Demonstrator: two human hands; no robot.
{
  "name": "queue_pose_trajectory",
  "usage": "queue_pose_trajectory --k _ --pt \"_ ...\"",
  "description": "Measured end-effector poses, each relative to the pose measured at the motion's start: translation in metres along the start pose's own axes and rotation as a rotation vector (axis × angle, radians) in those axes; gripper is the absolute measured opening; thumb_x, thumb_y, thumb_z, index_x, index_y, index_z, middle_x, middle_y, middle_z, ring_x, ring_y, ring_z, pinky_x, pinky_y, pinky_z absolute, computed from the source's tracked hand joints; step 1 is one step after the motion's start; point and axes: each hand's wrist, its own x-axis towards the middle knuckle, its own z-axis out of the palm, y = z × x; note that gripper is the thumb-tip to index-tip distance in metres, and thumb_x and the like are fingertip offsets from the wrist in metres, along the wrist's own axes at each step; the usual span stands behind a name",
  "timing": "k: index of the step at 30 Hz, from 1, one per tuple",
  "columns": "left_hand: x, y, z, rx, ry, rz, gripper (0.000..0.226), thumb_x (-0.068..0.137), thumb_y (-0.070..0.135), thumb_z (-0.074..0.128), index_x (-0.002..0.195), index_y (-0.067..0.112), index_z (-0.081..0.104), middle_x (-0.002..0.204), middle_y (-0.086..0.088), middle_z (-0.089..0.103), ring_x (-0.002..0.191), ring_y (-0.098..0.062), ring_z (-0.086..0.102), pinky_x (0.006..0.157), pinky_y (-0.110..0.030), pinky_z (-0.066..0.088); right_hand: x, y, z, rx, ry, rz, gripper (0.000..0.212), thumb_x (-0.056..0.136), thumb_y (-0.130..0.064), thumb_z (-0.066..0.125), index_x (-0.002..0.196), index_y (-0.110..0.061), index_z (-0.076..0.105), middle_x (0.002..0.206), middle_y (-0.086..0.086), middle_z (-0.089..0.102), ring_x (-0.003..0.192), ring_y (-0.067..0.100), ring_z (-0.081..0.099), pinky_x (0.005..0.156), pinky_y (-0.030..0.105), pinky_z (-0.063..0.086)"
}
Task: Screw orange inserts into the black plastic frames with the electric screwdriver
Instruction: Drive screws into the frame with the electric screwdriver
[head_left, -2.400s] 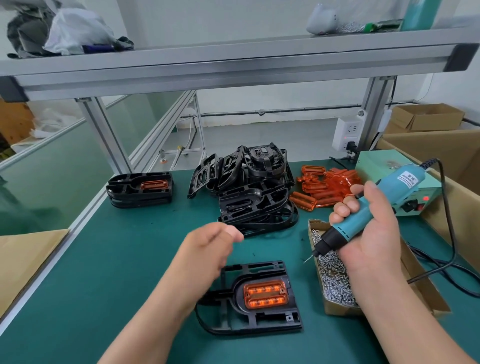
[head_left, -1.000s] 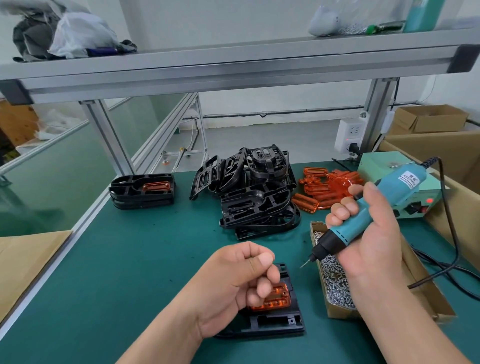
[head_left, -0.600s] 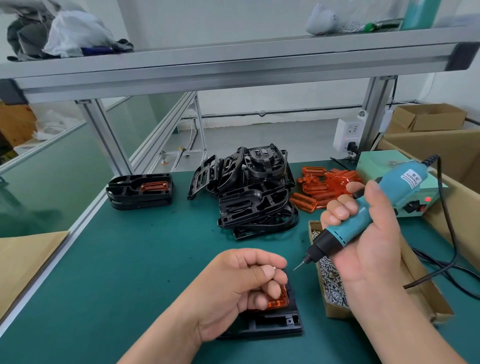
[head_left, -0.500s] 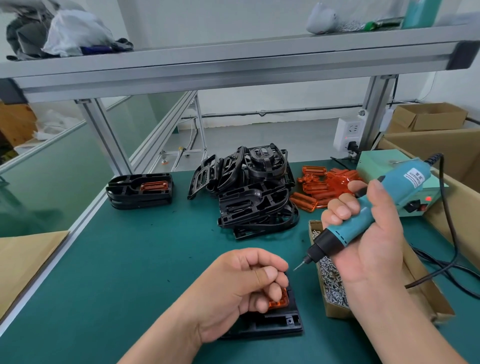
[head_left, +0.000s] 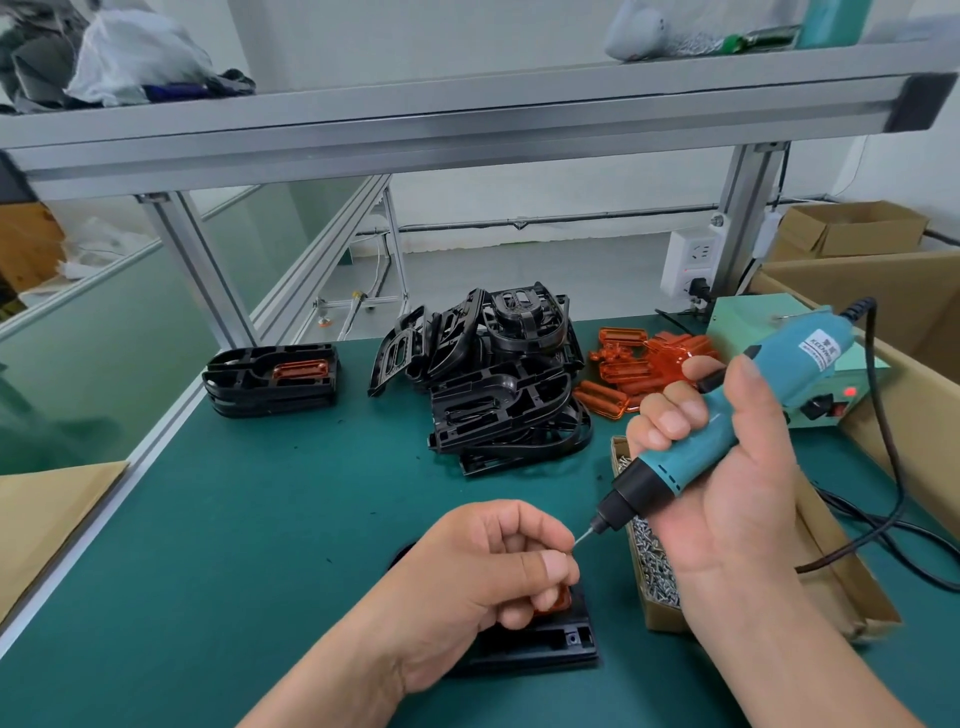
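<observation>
Presently right hand (head_left: 727, 499) fingers wrap electric screwdriver (head_left: 789, 366), label (head_left: 826, 349) blurred; left hand (head_left: 478, 564) fingers curled, contents unseen.

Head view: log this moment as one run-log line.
left hand: fingertips pinched at bit tip, screw not discernible | right hand: grips electric screwdriver, tilted | black frame: on table under left hand, orange insert in it

Your left hand (head_left: 485, 564) and right hand (head_left: 727, 496) were bare, as were both forearms as far as the view reached; your fingernails were short and plain.
</observation>
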Motion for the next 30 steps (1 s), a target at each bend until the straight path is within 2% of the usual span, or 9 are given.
queue_pose_trajectory --k 7,16,23,30 --pt "-0.001 -0.001 -0.001 -0.033 -0.024 0.002 0.016 0.096 -0.001 0.068 0.111 -0.001 0.070 0.099 -0.017 0.073 0.070 -0.015 0.057 0.056 -0.020 0.040 -0.001 0.003 0.000 -0.004 0.009 0.011 0.022 0.107 -0.035 0.055 0.097 -0.017 0.062 0.070 -0.007 0.044 0.061 0.008 0.045 0.058 0.022 0.045" --pt "0.000 -0.001 0.000 -0.057 -0.008 0.002 0.024 0.087 0.005 0.072 0.111 0.001 0.070 0.097 -0.018 0.073 0.070 -0.016 0.058 0.056 -0.020 0.043 -0.001 0.003 0.000 -0.016 0.009 0.020 0.021 0.106 -0.035 0.057 0.095 -0.018 0.064 0.070 -0.007 0.045 0.060 0.008 0.045 0.058 0.022 0.046" --pt "0.002 -0.004 -0.001 0.059 0.064 0.074 0.021 0.086 0.008 0.074 0.107 0.005 0.073 0.098 -0.017 0.077 0.069 -0.016 0.057 0.058 -0.020 0.045 0.001 0.004 -0.001 -0.042 0.021 0.052 0.021 0.106 -0.035 0.058 0.097 -0.018 0.063 0.071 -0.006 0.045 0.060 0.008 0.047 0.057 0.022 0.047" --pt "0.002 -0.003 -0.001 0.171 0.106 0.110 0.015 0.088 0.009 0.073 0.102 0.013 0.075 0.091 -0.010 0.078 0.070 -0.014 0.058 0.058 -0.020 0.044 -0.006 0.014 0.000 -0.066 -0.021 0.063 0.025 0.103 -0.041 0.062 0.097 -0.017 0.065 0.070 -0.005 0.046 0.060 0.009 0.049 0.057 0.022 0.047"
